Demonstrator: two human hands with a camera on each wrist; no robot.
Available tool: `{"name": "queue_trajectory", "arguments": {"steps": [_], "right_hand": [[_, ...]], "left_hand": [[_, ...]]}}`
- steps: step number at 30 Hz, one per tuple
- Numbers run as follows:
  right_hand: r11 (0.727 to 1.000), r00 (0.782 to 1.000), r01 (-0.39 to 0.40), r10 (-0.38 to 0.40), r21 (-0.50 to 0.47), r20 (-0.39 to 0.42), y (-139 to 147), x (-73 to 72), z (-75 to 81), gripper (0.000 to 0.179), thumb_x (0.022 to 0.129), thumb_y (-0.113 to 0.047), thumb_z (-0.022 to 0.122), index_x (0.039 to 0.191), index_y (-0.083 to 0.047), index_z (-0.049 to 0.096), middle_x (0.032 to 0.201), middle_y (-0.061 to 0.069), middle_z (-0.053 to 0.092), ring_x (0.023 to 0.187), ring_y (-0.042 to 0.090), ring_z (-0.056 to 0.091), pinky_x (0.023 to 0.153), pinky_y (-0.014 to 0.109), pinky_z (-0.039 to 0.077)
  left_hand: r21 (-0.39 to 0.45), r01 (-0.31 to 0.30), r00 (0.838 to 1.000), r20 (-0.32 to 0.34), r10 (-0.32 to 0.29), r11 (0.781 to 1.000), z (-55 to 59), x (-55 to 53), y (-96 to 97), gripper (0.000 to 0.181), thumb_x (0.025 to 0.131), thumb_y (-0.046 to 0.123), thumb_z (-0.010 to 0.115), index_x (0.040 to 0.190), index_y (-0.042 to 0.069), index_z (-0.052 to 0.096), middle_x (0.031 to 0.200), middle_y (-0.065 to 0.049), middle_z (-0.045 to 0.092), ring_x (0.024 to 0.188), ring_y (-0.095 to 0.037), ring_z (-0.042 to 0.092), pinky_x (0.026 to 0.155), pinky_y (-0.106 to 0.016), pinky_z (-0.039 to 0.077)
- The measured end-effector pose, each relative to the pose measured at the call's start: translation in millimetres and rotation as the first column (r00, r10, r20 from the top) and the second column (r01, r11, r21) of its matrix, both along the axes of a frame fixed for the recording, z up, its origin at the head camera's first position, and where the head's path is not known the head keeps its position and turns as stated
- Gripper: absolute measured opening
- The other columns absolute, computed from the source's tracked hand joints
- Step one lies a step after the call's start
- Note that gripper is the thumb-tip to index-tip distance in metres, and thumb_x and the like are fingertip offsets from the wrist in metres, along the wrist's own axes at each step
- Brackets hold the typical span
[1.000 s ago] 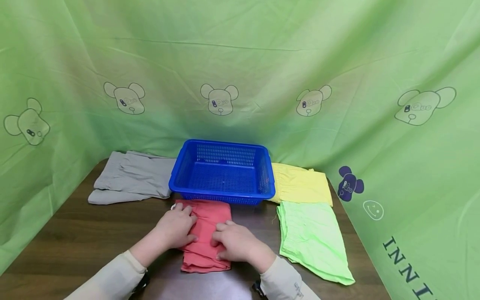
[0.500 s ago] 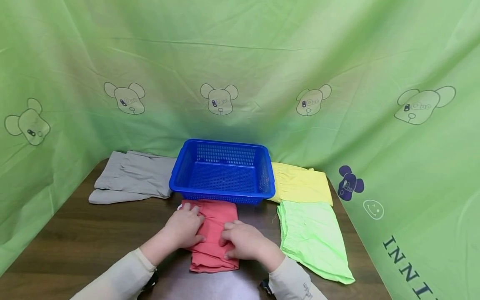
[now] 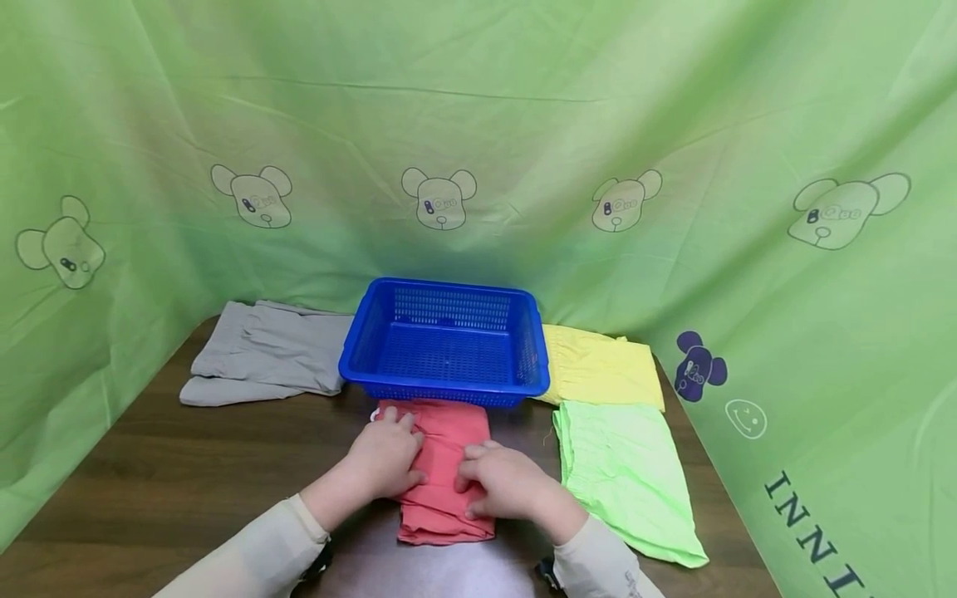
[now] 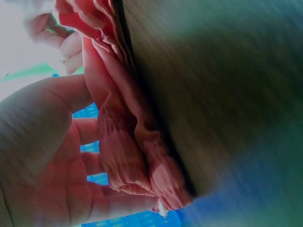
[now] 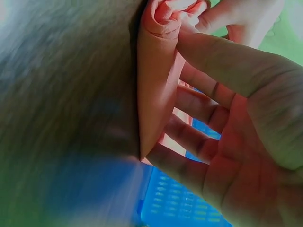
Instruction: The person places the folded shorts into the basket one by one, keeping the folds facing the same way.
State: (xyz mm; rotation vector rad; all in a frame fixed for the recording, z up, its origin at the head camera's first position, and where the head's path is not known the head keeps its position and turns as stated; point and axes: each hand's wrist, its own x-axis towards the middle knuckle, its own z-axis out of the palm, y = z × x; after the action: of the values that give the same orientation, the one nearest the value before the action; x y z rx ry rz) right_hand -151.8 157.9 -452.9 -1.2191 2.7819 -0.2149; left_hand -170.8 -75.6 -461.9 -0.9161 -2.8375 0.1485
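Folded coral-red shorts (image 3: 446,448) lie on the table, right in front of the blue basket (image 3: 444,390). Their gathered elastic waistband (image 4: 125,165) shows in the left wrist view, with a bit of white at its end. My left hand (image 3: 385,457) rests on the left side of the shorts, fingers spread over the cloth. On the opposite side my right hand (image 3: 508,482) touches them with extended fingers and thumb. In the right wrist view the smooth folded edge (image 5: 158,85) runs along beneath those fingertips.
Grey folded pants (image 3: 277,349) lie left of the basket. Yellow folded clothing (image 3: 601,365) lies to its right, with light green shorts (image 3: 628,473) in front of that. A green printed curtain (image 3: 478,100) encloses the wooden table (image 3: 149,490) at the back and sides.
Both hands have slid to the right together, and the coral-red shorts have moved with them across the table. The basket and the other clothes lie where they were.
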Motion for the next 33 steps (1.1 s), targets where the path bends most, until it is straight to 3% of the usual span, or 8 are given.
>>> {"name": "queue_trajectory", "arguments": {"steps": [7,12,16,20,26,33], "right_hand": [[1.0,0.999,0.022,-0.021,-0.018,0.046,13.9,3.0,-1.6,0.021,0.077,-0.031,0.088,0.093,-0.028,0.075,0.092,-0.015,0.056,0.091,0.004,0.051,0.076,0.018,0.047],[1.0,0.999,0.021,-0.02,-0.015,0.029,15.8,7.0,-3.5,0.021,0.079,-0.031,0.086,0.097,-0.028,0.075,0.094,-0.016,0.056,0.094,0.004,0.052,0.076,0.019,0.049],[1.0,1.0,0.022,-0.022,-0.008,0.0,15.1,9.1,-3.7,0.022,0.079,-0.031,0.085,0.098,-0.028,0.075,0.095,-0.017,0.056,0.095,0.005,0.054,0.077,0.02,0.05],[0.999,0.999,0.032,-0.032,-0.002,-0.009,14.5,10.8,-3.7,0.022,0.078,-0.031,0.086,0.098,-0.029,0.075,0.095,-0.017,0.056,0.096,0.006,0.054,0.076,0.021,0.051],[0.999,0.999,0.038,-0.038,-0.007,-0.002,13.7,12.6,-1.6,0.023,0.078,-0.03,0.086,0.097,-0.029,0.074,0.095,-0.017,0.056,0.096,0.006,0.054,0.077,0.021,0.051],[1.0,1.0,0.012,-0.012,-0.024,-0.004,17.0,9.1,-5.6,0.023,0.078,-0.031,0.086,0.098,-0.029,0.075,0.096,-0.017,0.056,0.096,0.006,0.053,0.079,0.021,0.05]], "left_hand": [[0.023,-0.007,1.0,0.006,0.007,1.0,-4.2,7.9,9.2,0.052,0.081,0.057,0.078,0.1,0.009,0.075,0.097,-0.012,0.065,0.09,-0.03,0.055,0.064,-0.041,0.053],[0.073,-0.003,1.0,0.029,0.001,0.997,-9.4,9.3,1.4,0.053,0.082,0.058,0.077,0.108,0.011,0.075,0.106,-0.011,0.066,0.096,-0.03,0.056,0.069,-0.042,0.055],[0.138,0.021,0.996,0.082,-0.032,0.99,-12.0,8.6,-10.0,0.052,0.086,0.051,0.076,0.12,0.012,0.073,0.123,-0.013,0.065,0.113,-0.034,0.057,0.081,-0.047,0.058],[0.206,0.023,0.985,0.16,-0.057,0.978,-12.4,11.8,-20.4,0.05,0.09,0.042,0.075,0.128,0.011,0.07,0.14,-0.016,0.06,0.132,-0.04,0.052,0.098,-0.053,0.054],[0.311,0.006,0.986,0.157,-0.057,0.95,-7.0,21.9,-31.0,0.036,0.089,0.029,0.078,0.12,0.011,0.073,0.135,-0.015,0.063,0.128,-0.035,0.057,0.101,-0.051,0.052],[0.326,-0.029,0.99,0.142,-0.018,0.945,-1.6,28.0,-34.4,0.025,0.089,0.027,0.078,0.11,0.015,0.076,0.126,-0.011,0.066,0.121,-0.031,0.06,0.094,-0.049,0.056]]}}
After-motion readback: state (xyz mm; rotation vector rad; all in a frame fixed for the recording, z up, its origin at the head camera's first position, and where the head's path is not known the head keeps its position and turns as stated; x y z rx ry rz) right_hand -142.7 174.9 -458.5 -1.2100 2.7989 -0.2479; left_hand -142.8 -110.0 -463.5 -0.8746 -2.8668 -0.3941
